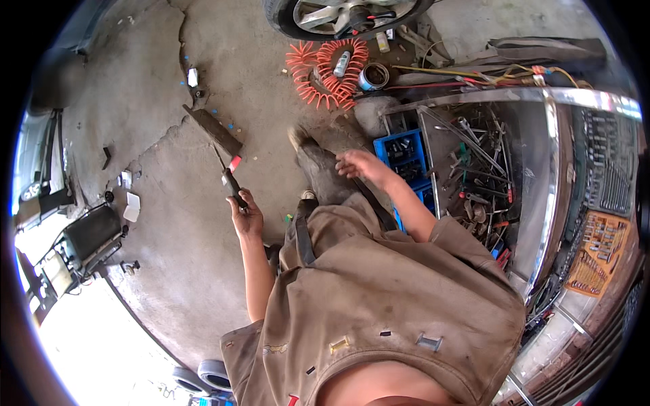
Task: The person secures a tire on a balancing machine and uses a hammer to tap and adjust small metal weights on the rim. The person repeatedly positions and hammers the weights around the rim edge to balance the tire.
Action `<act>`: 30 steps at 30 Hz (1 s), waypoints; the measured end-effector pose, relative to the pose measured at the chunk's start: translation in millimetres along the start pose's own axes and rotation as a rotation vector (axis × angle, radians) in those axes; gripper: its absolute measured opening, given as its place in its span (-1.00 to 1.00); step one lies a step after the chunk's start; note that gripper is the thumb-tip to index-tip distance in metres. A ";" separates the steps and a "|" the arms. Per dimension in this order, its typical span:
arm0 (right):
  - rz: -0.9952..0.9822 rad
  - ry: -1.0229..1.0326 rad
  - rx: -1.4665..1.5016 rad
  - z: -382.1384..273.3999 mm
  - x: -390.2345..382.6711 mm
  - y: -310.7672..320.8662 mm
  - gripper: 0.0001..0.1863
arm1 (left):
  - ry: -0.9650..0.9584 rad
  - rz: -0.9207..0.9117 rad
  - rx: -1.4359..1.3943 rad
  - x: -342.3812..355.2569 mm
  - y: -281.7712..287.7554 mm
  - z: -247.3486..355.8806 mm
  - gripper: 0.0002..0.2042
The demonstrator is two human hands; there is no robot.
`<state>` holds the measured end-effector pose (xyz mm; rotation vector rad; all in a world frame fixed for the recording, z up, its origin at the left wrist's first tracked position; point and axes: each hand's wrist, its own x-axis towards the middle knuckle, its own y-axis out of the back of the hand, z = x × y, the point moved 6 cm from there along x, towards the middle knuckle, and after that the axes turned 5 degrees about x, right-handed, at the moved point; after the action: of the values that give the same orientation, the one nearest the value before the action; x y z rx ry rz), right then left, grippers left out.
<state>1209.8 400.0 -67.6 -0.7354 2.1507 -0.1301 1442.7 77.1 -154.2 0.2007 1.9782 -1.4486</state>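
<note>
My left hand (pixel 248 215) is closed around the dark handle of a long-shafted tool, which looks like a screwdriver (pixel 230 180). Its thin shaft points away from me, over a dark wooden block (pixel 215 130) on the concrete floor. A small red piece (pixel 235 164) shows beside the shaft; I cannot tell whether it belongs to the tool. My right hand (pixel 364 167) holds nothing, its fingers loosely apart above my leg. Closest to it stands a blue bin (pixel 426 159) of dark sockets or similar small parts.
At my right, a metal-framed cart (pixel 552 135) holds many loose tools and an orange wrench tray (pixel 596 254). Ahead lie a coiled orange hose (pixel 298 62), a spray can (pixel 342 64), an open tin (pixel 374 76) and a wheel (pixel 318 19). A black wheeled seat (pixel 93 233) stands left.
</note>
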 end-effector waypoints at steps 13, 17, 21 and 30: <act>0.052 0.485 0.089 -228.9 280.5 -71.1 -0.52 | 0.292 -0.219 1.447 264.0 -344.7 -70.7 -0.50; 0.235 0.790 0.257 -335.5 244.1 -110.8 -0.45 | 0.309 -0.472 1.956 328.1 -427.7 -142.5 -0.58; 0.489 0.803 0.274 -339.8 279.3 -76.0 -0.53 | 0.349 -0.880 2.652 381.4 -486.6 -185.3 -0.69; 1.044 0.664 1.143 -190.0 391.9 -32.5 -0.58 | -1.066 -1.834 2.436 474.5 -630.4 -392.5 -0.45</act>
<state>895.6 129.3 -204.3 1.1994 2.2477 -1.0099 607.1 72.1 125.8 1.0541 1.4998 2.2025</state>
